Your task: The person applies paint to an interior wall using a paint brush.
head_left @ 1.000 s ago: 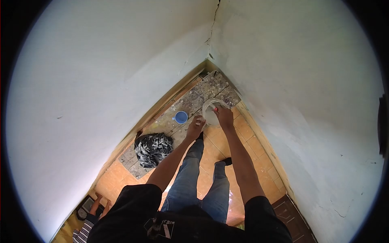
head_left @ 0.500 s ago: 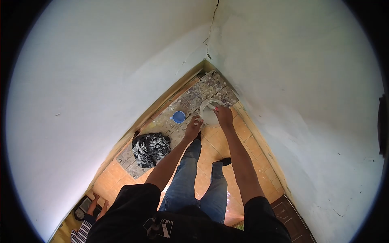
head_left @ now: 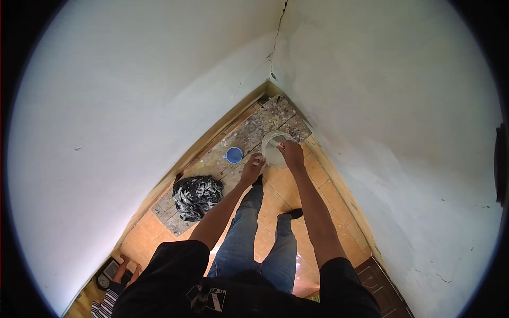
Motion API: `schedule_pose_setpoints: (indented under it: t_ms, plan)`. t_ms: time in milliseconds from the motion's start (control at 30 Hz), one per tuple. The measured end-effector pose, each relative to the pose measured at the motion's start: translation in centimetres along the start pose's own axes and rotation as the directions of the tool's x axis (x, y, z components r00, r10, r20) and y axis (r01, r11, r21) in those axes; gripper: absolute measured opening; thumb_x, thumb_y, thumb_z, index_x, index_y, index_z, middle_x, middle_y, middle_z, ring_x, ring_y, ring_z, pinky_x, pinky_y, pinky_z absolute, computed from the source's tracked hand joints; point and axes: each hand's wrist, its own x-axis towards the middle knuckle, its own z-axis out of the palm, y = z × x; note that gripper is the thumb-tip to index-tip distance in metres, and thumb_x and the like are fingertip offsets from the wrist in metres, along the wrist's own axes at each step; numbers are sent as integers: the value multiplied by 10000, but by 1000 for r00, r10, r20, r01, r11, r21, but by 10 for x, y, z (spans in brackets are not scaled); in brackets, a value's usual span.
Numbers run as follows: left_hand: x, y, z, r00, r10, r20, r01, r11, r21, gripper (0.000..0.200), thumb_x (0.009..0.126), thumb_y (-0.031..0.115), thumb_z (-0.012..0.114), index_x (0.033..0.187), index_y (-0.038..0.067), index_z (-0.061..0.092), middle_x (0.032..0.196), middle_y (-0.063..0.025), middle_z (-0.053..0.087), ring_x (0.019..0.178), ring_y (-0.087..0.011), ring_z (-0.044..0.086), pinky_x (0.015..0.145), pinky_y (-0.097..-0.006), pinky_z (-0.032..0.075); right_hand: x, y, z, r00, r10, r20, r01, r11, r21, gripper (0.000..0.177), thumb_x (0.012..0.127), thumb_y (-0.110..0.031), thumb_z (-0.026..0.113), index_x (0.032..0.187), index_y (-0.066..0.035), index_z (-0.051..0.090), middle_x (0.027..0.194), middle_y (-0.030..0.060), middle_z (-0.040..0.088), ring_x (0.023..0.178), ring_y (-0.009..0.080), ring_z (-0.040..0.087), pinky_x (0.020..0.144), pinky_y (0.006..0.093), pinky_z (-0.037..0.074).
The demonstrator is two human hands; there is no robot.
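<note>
My left hand [head_left: 253, 168] is closed on the near left side of a round, whitish plastic tub [head_left: 264, 143]. In my right hand [head_left: 292, 155] is a red-handled scraper [head_left: 281, 144], held over the tub with its pale end reaching inside. My fingers cover most of the scraper, so its exact shape is hard to make out. Greyish-white material seems to lie in the tub, partly hidden by my right hand. Left of my left hand, a blue mug [head_left: 234, 155] stands upright on the paint-spattered planks [head_left: 254, 127].
A crumpled black-and-white cloth or plastic bag [head_left: 197, 197] lies on the planks at left. Two pale walls meet in a corner ahead, with a crack [head_left: 278, 32] running down it. Orange floor tiles [head_left: 275, 191] surround my feet. Another person's legs [head_left: 122, 270] show at lower left.
The scraper and my right hand have shifted very slightly inside the tub. My left hand keeps its hold, and the view has tilted a little.
</note>
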Motion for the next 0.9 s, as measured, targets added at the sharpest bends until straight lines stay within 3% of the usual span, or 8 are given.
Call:
schedule_pose_setpoints:
  t_ms: [267,367,467,567,667,767,867,900]
  plan:
    - [-1,1,-2,1000,-7,-5,7,998,63,459,958,440,612,1275,117,532,960,-117,712,864,-237,713,731,-362,542,-8,0,-15,988,1,-155,21,990,142,257,834,-240,747,993,-38,729,825,140,713,778,288,707,704,374,546]
    - [-1,9,-5,1000,-13,3,12,994,112,461,957,456,606,1274,129,534,969,-114,712,873,-246,715,739,-367,542,-22,1,-23,950,150,-273,-42,930,366,251,841,-224,754,989,-22,733,824,154,721,744,271,723,677,349,553]
    - [7,-23,3,987,160,0,-157,974,166,458,956,452,609,1279,136,529,974,-119,710,869,-249,716,744,-371,541,-34,-9,-40,935,192,-297,-66,920,387,269,858,-231,748,1010,-10,730,844,170,728,744,262,734,664,344,559]
    - [0,1,0,1000,-2,-10,3,996,86,459,960,444,604,1288,134,519,974,-125,709,853,-253,718,729,-374,542,-35,-5,-30,936,203,-288,-89,927,365,273,858,-242,749,1007,-13,731,853,169,731,746,260,736,659,350,559]
    - [-3,14,-3,999,-33,-1,33,998,46,453,962,426,607,1293,132,511,972,-130,707,853,-258,719,725,-376,544,-32,1,-17,939,172,-298,-78,949,304,268,860,-247,748,991,-14,736,824,168,728,746,262,736,663,350,560]
    - [-2,10,-3,999,-37,9,37,998,53,456,957,411,619,1298,129,507,976,-133,707,858,-265,719,725,-379,543,-33,-6,-25,935,209,-286,-95,926,367,254,866,-251,741,964,-17,740,781,148,728,725,225,736,663,337,564]
    - [3,-7,1,1000,18,-11,-17,999,39,451,950,400,634,1293,132,513,983,-134,705,859,-269,719,728,-380,540,-37,7,-19,900,350,-260,-238,894,381,245,886,-268,728,909,-25,749,724,102,726,695,177,727,656,311,567]
    - [5,-11,2,998,57,-29,-54,995,89,452,947,398,639,1291,133,514,982,-133,705,856,-267,717,726,-379,539,-40,7,-24,873,451,-187,-298,796,526,244,896,-264,721,928,-24,744,754,93,728,704,169,724,651,303,567]
